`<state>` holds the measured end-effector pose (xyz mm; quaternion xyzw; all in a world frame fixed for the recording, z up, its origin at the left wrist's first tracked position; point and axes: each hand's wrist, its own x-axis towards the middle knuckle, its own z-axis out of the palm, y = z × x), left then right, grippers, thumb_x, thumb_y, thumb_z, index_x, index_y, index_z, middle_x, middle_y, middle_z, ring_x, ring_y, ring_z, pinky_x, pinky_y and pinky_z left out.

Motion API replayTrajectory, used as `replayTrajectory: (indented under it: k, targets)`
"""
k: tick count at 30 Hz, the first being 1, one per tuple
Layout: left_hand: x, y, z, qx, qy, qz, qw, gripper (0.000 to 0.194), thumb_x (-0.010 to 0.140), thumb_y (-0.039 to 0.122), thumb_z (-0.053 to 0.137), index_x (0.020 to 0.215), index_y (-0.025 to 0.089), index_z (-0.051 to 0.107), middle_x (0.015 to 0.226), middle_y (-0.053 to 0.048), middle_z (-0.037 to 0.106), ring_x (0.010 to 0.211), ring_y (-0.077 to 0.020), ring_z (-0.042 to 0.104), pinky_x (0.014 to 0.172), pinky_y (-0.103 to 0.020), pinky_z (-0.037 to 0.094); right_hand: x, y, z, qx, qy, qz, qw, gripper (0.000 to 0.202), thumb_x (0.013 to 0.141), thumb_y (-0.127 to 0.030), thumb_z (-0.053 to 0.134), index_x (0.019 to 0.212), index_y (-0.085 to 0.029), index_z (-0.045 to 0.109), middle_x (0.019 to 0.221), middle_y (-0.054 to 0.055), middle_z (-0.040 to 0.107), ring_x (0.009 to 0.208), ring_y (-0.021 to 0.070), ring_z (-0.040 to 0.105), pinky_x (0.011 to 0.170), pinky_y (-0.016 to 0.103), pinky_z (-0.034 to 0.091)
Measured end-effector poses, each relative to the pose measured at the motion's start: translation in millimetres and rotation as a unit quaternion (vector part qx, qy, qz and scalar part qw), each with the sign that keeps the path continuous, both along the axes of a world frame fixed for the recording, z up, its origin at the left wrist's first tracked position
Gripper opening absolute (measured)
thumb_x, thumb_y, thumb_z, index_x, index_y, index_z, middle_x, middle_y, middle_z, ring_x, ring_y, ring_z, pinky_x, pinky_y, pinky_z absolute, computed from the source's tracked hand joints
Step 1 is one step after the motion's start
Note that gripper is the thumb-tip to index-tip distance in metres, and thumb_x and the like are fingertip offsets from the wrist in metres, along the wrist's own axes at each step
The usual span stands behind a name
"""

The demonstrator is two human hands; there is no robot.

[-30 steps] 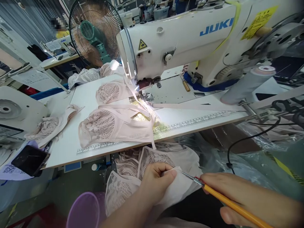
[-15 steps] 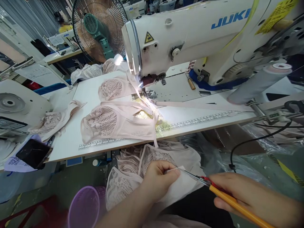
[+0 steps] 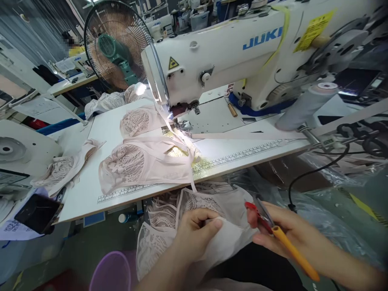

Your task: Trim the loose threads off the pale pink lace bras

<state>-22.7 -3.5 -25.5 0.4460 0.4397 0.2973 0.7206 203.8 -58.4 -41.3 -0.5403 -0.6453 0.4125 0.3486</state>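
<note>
Cloth (image 3: 227, 240) is basically sitting between the two hands, and the left hand (image 3: 194, 236) is the nearer one since it's actually touching it. That hand is closed in a pinch, thumb and finger on the cloth's top edge. The edge slants from the pinch over toward the right hand (image 3: 295, 232). Bunched up like that, I can't really call a long axis for the rest, but it hangs below the pinch.

Right hand's half curled around an orange-handled tool (image 3: 294, 252), plus something red (image 3: 254, 216), maybe snips, near its fingers. The handle runs from up by the fingers down and away to the right, metal end up and clear of the pinch. Sewing machine (image 3: 212, 52) and table (image 3: 75, 202) are out beyond both hands.
</note>
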Motion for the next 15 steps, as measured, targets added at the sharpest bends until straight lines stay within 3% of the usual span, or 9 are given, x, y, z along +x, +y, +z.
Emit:
replayTrajectory:
  k: [3, 7, 15]
  targets:
    - [-4, 1, 5.0, 0.02, 0.011, -0.001, 1.0, 0.046, 0.065, 0.059, 0.086, 0.068, 0.014, 0.077, 0.061, -0.002, 0.065, 0.058, -0.0108, 0.051, 0.057, -0.023, 0.038, -19, 1, 5.2, 0.035, 0.034, -0.012, 0.999, 0.03, 0.092, -0.043, 0.063, 0.071, -0.023, 0.056, 0.069, -0.001, 0.053, 0.058, 0.0166, 0.049, 0.053, 0.028, 0.042]
    - [-6, 1, 9.8, 0.043, 0.028, 0.001, 0.999, 0.044, 0.066, 0.058, 0.086, 0.067, 0.015, 0.077, 0.062, -0.003, 0.067, 0.061, -0.0124, 0.054, 0.061, -0.024, 0.042, -37, 3, 18.7, -0.003, 0.046, -0.007, 0.999, 0.028, 0.088, -0.034, 0.058, 0.065, -0.025, 0.046, 0.069, 0.0, 0.052, 0.06, 0.018, 0.053, 0.055, 0.029, 0.043]
    - [-11, -3, 10.0, 0.098, 0.057, 0.005, 0.994, 0.041, 0.069, 0.056, 0.084, 0.067, 0.016, 0.078, 0.065, -0.004, 0.068, 0.063, -0.014, 0.056, 0.062, -0.024, 0.044, -42, 2, 23.6, 0.012, 0.031, -0.051, 0.998, 0.033, 0.087, -0.039, 0.06, 0.063, -0.025, 0.042, 0.066, 0.0, 0.053, 0.058, 0.0183, 0.051, 0.055, 0.029, 0.042]
